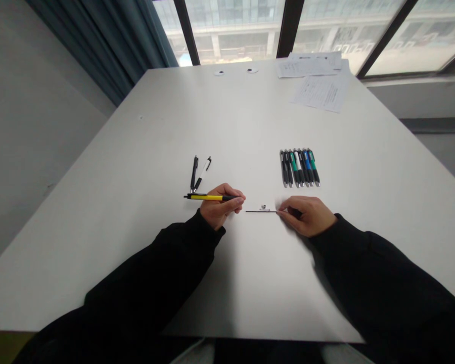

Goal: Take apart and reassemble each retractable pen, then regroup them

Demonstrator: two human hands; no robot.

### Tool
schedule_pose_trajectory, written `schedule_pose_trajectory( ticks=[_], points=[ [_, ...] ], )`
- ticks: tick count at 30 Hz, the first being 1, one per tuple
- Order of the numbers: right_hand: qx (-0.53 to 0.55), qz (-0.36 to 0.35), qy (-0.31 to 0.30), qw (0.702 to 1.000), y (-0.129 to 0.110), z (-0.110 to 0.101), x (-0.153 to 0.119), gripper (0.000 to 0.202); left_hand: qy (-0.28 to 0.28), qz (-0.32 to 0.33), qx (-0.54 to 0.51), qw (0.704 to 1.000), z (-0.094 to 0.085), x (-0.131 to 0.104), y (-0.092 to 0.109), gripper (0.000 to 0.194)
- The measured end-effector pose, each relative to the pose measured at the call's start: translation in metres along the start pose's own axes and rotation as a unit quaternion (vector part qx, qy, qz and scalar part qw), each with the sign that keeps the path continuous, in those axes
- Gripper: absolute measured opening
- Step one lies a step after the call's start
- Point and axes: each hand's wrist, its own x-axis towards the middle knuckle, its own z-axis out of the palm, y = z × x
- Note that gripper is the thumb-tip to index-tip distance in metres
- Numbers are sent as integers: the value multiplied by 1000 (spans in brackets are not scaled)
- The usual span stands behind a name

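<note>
My left hand [222,205] is closed around a yellow pen [207,197] with a black grip, held level, its clip end pointing left. To the right, my right hand [307,215] pinches one end of a thin dark refill [260,211], which points left toward my left hand. A small metallic pen tip [263,207] and a small spring-like piece [265,210] lie just above the refill. Beyond my left hand are a black pen [194,173] and a white pen [202,173] with a black grip.
A row of several pens [299,168] in black, green, white and blue lies beyond my right hand. Papers [318,88] lie at the far right of the white table [155,126]. Two small white ovals [219,73] with dark spots are near the window edge.
</note>
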Motion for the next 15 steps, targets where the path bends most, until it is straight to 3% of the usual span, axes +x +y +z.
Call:
schedule_pose_trajectory(
  ticks=[15],
  points=[
    [-15, 12, -15, 1000, -1, 1, 0, 14, -9, 2, 2, 1000, -1, 0, -1, 28]
  ],
)
